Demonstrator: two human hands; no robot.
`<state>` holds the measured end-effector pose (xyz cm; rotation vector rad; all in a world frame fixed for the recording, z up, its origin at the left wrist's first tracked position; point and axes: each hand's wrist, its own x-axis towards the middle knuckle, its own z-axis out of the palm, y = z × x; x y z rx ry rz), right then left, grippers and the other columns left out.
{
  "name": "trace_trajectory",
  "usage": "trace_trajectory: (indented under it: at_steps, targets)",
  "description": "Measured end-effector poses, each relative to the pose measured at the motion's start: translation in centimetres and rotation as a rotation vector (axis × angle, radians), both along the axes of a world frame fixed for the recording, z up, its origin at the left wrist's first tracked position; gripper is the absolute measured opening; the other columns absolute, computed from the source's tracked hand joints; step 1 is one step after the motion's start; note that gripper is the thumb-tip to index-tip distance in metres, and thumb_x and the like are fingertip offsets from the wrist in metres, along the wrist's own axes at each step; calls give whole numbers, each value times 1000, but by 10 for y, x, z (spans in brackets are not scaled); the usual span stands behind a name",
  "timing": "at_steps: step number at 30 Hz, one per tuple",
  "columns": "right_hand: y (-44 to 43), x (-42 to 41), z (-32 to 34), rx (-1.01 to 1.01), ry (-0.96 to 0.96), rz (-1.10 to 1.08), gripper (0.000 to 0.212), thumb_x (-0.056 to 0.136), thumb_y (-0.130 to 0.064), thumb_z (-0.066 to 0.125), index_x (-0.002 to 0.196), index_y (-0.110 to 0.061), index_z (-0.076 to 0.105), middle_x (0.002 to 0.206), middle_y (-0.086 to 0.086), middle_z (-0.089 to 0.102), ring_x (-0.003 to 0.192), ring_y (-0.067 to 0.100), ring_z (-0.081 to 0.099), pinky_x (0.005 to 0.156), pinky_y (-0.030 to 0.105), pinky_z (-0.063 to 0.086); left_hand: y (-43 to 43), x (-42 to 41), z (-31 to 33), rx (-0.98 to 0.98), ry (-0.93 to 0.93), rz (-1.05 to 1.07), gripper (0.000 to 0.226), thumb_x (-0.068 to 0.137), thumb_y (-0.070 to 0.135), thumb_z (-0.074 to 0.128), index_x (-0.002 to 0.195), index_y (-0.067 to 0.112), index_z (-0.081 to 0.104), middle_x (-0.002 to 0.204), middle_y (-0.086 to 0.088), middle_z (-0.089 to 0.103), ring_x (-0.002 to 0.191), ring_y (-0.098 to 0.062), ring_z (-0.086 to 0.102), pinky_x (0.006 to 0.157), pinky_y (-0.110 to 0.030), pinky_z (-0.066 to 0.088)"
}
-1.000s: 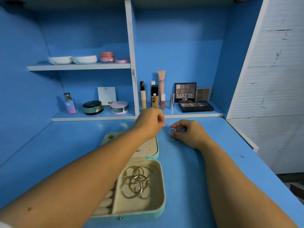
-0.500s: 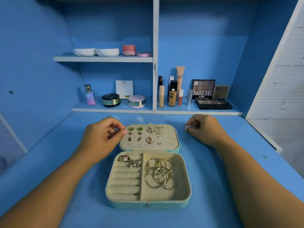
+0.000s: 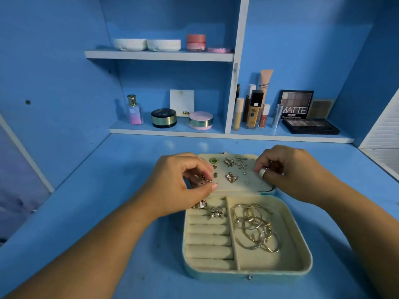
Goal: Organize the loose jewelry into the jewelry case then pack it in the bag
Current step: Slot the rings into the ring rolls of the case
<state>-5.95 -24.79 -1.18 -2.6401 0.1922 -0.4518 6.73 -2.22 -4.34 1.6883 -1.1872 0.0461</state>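
The left hand [image 3: 183,186], fingers curled in, pinched a small gold piece [image 3: 204,180] at the left edge of the cream lid panel [image 3: 248,186] of the open mint-green jewelry case [image 3: 307,264] on the blue counter [image 3: 108,190]. The right hand [image 3: 291,171], also curled, gripped one silver ring [image 3: 262,172] over the panel's right side. Pinned there were two butterfly earrings [image 3: 232,177], two star earrings [image 3: 241,166] and one green stud [image 3: 213,161]. Two rings [image 3: 217,212] sat in the near rolls, left of tangled gold bangles [image 3: 255,227].

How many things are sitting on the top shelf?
4, left to right: one white tub, a second white tub, a pink jar, a flat pink disc by the divider. Nothing looks hidden.
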Motion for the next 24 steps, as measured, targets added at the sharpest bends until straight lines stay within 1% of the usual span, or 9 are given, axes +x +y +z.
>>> trace_trajectory:
  at_steps: [2, 5, 8, 10, 12, 14, 17, 19, 24]
  targets:
    - [0, -1, -1, -13, 5, 7, 35, 80, -10, 68, 71, -43, 60, 80, -6, 62, 68, 7, 56, 64, 20, 47, 1, 2, 0, 28, -2, -5, 15, 71, 13, 84, 79, 18, 74, 92, 7, 73, 77, -14, 70, 69, -22, 57]
    - [0, -3, 0, -14, -5, 33, 29, 77, -9, 70, 73, -36, 62, 76, -8, 62, 68, 7, 56, 60, 15, 45, 3, 5, 3, 67, -15, 13, 17, 71, 11, 85, 83, 18, 75, 93, 9, 73, 78, -10, 70, 73, -21, 57]
    - [-2, -5, 2, -8, 9, 63, 26, 78, -11, 72, 77, -36, 64, 81, -12, 63, 73, 4, 58, 65, 15, 47, 6, 8, 6, 128, -50, 47, 18, 71, 24, 83, 87, 27, 76, 91, 12, 73, 84, -9, 69, 76, -22, 55]
    - [-5, -6, 3, -22, 36, 81, 26, 79, -14, 73, 82, -39, 66, 84, -12, 65, 75, 5, 60, 70, 21, 50, 8, 8, 8, 180, -69, 68, 22, 72, 31, 80, 94, 35, 75, 88, 16, 73, 87, -6, 67, 74, -20, 51]
    - [-7, -8, 5, -17, 69, 94, 24, 79, -18, 74, 87, -40, 68, 86, -12, 66, 76, 5, 61, 75, 26, 53, 8, 8, 9, 204, -62, 83, 27, 75, 28, 82, 99, 37, 74, 86, 14, 73, 86, -5, 66, 69, -18, 48]
    - [-8, -10, 8, 2, 107, 108, 24, 79, -24, 74, 86, -45, 66, 87, -14, 67, 78, 4, 62, 76, 25, 53, 9, 7, 9, 224, -69, 114, 30, 76, 26, 83, 103, 36, 74, 84, 14, 73, 85, -4, 64, 64, -13, 44]
    - [-4, -11, 11, 26, 129, 123, 23, 76, -32, 75, 83, -50, 63, 82, -17, 67, 76, 1, 59, 69, 17, 50, 8, 7, 9, 229, -77, 151, 29, 76, 28, 82, 103, 34, 75, 81, 19, 71, 82, -2, 63, 65, -4, 39]
    - [0, -9, 11, 58, 106, 134, 24, 73, -33, 76, 85, -49, 62, 79, -14, 67, 75, 0, 59, 66, 13, 47, 7, 6, 9, 216, -70, 157, 27, 75, 30, 82, 101, 33, 76, 79, 20, 71, 80, -1, 63, 65, -3, 38]
    - [15, -9, 8, 158, -6, 126, 23, 68, -36, 79, 79, -35, 58, 72, -8, 63, 64, 8, 56, 60, 17, 46, 3, 4, 7, 150, -46, 159, 19, 76, 27, 82, 93, 28, 76, 79, 19, 71, 76, 0, 63, 65, -3, 40]
